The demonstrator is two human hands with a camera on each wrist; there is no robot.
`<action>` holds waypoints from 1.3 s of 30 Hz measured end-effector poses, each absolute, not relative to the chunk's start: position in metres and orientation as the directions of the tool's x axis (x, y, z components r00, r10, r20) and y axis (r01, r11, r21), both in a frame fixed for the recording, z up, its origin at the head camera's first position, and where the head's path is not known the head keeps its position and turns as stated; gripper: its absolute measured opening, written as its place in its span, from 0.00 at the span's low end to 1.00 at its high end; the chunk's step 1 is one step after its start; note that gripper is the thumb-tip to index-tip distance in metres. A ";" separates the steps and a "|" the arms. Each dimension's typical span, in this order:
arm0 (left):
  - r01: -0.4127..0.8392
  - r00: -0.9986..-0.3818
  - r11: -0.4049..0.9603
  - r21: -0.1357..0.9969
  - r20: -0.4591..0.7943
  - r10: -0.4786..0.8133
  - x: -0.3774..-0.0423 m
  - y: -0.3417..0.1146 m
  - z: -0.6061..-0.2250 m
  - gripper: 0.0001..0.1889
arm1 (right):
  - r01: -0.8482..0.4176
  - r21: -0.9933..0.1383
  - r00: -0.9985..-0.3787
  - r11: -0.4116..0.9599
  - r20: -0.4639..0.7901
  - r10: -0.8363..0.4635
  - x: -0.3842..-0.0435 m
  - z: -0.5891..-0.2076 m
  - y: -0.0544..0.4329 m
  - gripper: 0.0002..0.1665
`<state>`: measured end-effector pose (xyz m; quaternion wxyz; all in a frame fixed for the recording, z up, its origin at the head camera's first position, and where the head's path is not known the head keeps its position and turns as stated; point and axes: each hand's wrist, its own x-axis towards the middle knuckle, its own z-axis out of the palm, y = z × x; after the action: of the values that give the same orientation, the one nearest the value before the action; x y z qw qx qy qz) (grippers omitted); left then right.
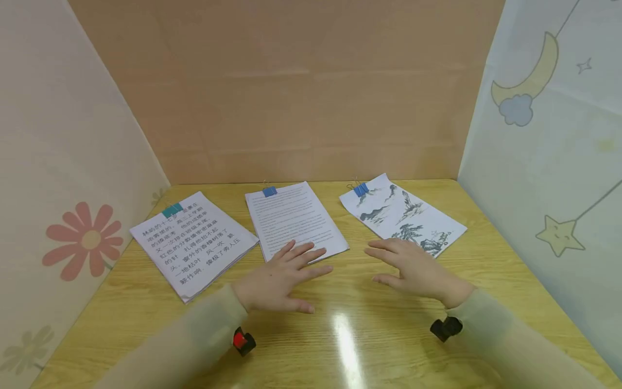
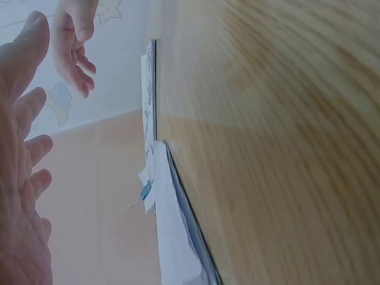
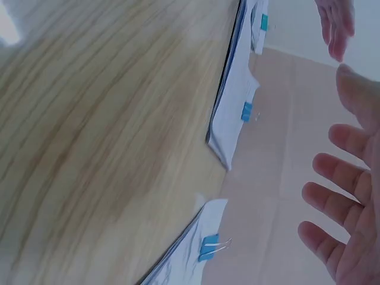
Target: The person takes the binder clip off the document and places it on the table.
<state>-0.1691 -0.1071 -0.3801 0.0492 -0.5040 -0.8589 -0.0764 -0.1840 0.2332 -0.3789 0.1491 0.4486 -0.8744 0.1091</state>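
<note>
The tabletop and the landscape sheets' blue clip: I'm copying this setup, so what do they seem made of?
Tabletop: wood or wood-look laminate, judging by its grain; glossy, given the bright reflection. Blue clip on the landscape sheets: probably coated metal, from its even colour; its silvery wire handles suggest bare steel.

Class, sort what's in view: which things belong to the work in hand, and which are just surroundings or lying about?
Likely the work:
large-print stack
small-print stack
landscape-picture stack
teal clip
two blue clips
left hand
right hand

Surroundings only:
wooden table
flower-print wall
moon-and-star wall
brown back panel
</note>
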 end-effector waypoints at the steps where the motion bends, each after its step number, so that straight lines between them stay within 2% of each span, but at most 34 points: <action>1: 0.872 -0.489 0.480 0.092 0.160 0.858 -0.169 -0.105 -0.381 0.42 | -0.813 -0.056 -0.557 0.580 0.364 -0.746 -0.186 -0.381 0.236 0.35; 6: 0.876 -0.482 0.472 0.100 0.162 0.861 -0.169 -0.097 -0.386 0.42 | -0.777 -0.056 -0.600 0.627 0.367 -0.711 -0.191 -0.387 0.249 0.30; 10: 0.880 -0.475 0.464 0.103 0.157 0.866 -0.169 -0.093 -0.388 0.42 | -0.722 -0.066 -0.665 0.688 0.339 -0.665 -0.194 -0.391 0.260 0.28; 16: 0.875 -0.482 0.470 0.116 0.128 0.867 -0.167 -0.089 -0.390 0.42 | -0.610 -0.116 -0.785 0.784 0.225 -0.578 -0.198 -0.398 0.275 0.26; 22: 0.863 -0.499 0.484 0.144 0.101 0.860 -0.166 -0.087 -0.392 0.43 | -0.501 -0.110 -0.865 0.858 0.103 -0.492 -0.202 -0.402 0.285 0.23; 25: 0.862 -0.501 0.487 0.138 0.092 0.861 -0.166 -0.086 -0.394 0.43 | -0.459 -0.097 -0.888 0.883 0.059 -0.455 -0.202 -0.403 0.289 0.21; 27: 0.863 -0.500 0.487 0.134 0.089 0.862 -0.166 -0.085 -0.396 0.42 | -0.434 -0.108 -0.900 0.894 0.020 -0.434 -0.201 -0.404 0.291 0.13; 29: 0.866 -0.495 0.483 0.128 0.090 0.864 -0.167 -0.085 -0.397 0.42 | -0.418 -0.108 -0.907 0.902 -0.008 -0.421 -0.200 -0.406 0.293 0.10; 39: 0.876 -0.475 0.461 0.138 0.089 0.875 -0.166 -0.079 -0.404 0.41 | -0.393 -0.004 -0.917 0.920 -0.077 -0.392 -0.171 -0.405 0.267 0.17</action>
<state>-0.1657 -0.0790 -0.4037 0.0028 -0.5123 -0.8548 -0.0826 -0.1714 0.2667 -0.4054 -0.0380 0.2004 -0.9790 -0.0060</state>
